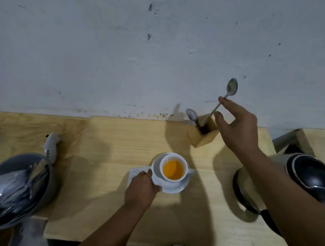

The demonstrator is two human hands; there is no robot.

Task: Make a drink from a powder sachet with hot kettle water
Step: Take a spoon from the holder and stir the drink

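Observation:
A white cup (174,159) holding orange liquid (173,170) stands on a white saucer (174,188) at the middle of the wooden table. My left hand (142,190) grips the saucer's left rim. My right hand (235,123) pinches the handle of a metal spoon (231,88) between thumb and forefinger, bowl end up; the handle's lower end is still inside a wooden cutlery holder (206,137) by the wall. The kettle (249,187) stands at the right, partly hidden under my right forearm.
A second spoon (192,115) and a fork stick out of the holder. A dark bowl (15,190) with sachets sits at the left, a white packet (50,146) beyond it. A white napkin (135,173) lies under the saucer. Dark bowls (314,174) stack far right.

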